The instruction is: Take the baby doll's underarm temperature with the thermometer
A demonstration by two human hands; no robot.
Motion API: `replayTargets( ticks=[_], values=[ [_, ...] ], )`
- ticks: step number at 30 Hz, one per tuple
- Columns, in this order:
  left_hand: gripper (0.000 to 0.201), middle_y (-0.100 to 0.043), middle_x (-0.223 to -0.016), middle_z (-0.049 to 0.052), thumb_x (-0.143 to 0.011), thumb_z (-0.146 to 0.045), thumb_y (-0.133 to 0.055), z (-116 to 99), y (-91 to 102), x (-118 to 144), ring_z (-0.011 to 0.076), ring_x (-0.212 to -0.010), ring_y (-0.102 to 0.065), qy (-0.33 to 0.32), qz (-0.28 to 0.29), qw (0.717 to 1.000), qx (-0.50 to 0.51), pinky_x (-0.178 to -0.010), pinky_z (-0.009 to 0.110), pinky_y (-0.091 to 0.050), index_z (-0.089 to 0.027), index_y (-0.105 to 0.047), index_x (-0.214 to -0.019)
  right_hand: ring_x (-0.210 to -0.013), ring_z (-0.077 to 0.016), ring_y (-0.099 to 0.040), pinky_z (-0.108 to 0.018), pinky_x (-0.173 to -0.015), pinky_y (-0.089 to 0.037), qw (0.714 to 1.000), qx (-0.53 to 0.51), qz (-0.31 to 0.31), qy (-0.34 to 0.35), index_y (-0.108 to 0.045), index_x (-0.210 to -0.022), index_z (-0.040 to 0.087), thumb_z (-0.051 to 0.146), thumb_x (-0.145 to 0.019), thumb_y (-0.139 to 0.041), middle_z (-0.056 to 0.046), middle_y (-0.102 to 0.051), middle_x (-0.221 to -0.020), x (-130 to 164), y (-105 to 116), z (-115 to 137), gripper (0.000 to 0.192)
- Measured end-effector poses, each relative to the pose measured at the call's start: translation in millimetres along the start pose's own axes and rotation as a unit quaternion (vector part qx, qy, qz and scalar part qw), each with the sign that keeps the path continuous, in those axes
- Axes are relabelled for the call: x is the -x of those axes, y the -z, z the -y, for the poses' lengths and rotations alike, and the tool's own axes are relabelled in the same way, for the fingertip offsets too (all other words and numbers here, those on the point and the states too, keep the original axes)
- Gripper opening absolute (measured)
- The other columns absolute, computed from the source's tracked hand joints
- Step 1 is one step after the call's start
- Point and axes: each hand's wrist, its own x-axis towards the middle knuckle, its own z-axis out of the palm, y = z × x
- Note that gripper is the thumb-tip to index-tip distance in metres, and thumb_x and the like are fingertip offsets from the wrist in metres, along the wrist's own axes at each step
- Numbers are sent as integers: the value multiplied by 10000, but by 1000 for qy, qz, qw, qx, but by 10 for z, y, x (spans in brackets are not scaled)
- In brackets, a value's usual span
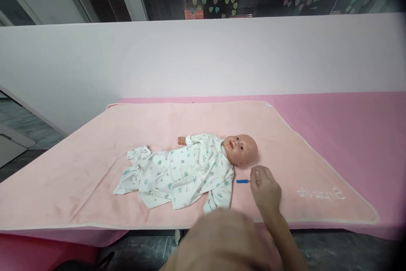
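A bald baby doll with a smooth plastic head [241, 150] lies on its back across the middle of the frame, its head right of centre and its trouser legs to the left. It wears a white long-sleeved top [203, 165] and matching trousers [155, 174], both printed with small green and dark motifs. One plastic doll hand [182, 140] shows beyond the upper sleeve, while the lower sleeve reaches the front edge of the blanket.

The right hand [266, 190] is right of centre, just below the doll's head, its fingers curled inward. A slim blue strip with a thin end [242, 181] lies between the lower sleeve and those fingers; I cannot tell whether they pinch it. A large blur at bottom centre appears to be the left hand [218, 241]; its fingers cannot be made out.

Under the doll spreads a peach blanket with pale edging [95, 157], its mirrored lettering [321, 194] at lower right, over a pink-covered worktop [355, 135].
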Motion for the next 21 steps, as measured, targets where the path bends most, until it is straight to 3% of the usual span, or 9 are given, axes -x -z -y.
replayTargets(
  ticks=[2, 4, 5, 8, 10, 16, 21],
  values=[
    [321, -683, -915, 26, -798, -504, -468, 313, -175, -241, 269, -892, -640, -7, -21, 999, -32, -760, 476, -542, -385, -629, -1049, -735, -163, -581, -258, -629, -413, 994, -84, 37, 61, -613, -893, 171, 261, -903, -369, -72, -642, -860, -66, -104, 273, 260],
    [242, -675, -879, 38, -872, -296, -421, 686, -352, -467, 212, -852, -633, -47, -74, 985, -151, -810, 413, -511, -279, -631, -990, -828, -199, -591, -291, -682, -448, 984, -132, 59, 101, -593, -1020, 171, 216, -891, -351, -95, -640, -944, -140, -266, 524, 278],
    [246, -668, -905, 56, -884, -243, -400, 874, -424, -550, 205, -877, -619, -40, -70, 975, -207, -839, 401, -487, -235, -617, -999, -840, -212, -591, -312, -700, -458, 981, -144, 58, 112, -582, -1058, 171, 193, -881, -336, -107, -634, -967, -172, -362, 624, 305],
    [260, -648, -950, 79, -891, -168, -356, 1339, -540, -616, 200, -904, -580, 6, -64, 955, -289, -845, 372, -438, -168, -587, -1008, -809, -223, -590, -340, -713, -473, 980, -157, 66, 102, -571, -1091, 171, 168, -862, -320, -115, -627, -949, -216, -640, 782, 339],
    [247, -647, -897, 71, -876, -149, -364, 1515, -545, -537, 199, -854, -574, 17, -73, 951, -299, -813, 359, -423, -164, -592, -971, -815, -213, -593, -329, -723, -480, 979, -179, 53, 78, -571, -1075, 170, 194, -867, -344, -103, -626, -934, -200, -763, 789, 309],
    [221, -643, -902, 69, -861, -166, -411, 1572, -537, -357, 206, -845, -561, 6, -62, 953, -298, -798, 352, -400, -170, -588, -994, -926, -196, -592, -346, -819, -477, 955, -294, -38, 24, -580, -1018, 183, 236, -884, -371, -91, -636, -984, -121, -814, 715, 254],
    [214, -641, -907, 61, -865, -166, -413, 1531, -555, -388, 206, -862, -547, 10, -46, 951, -306, -812, 359, -386, -177, -595, -976, -933, -210, -600, -357, -785, -489, 950, -310, -39, -17, -555, -1097, 165, 278, -874, -439, -118, -633, -1048, -101, -809, 726, 275]
  ],
)
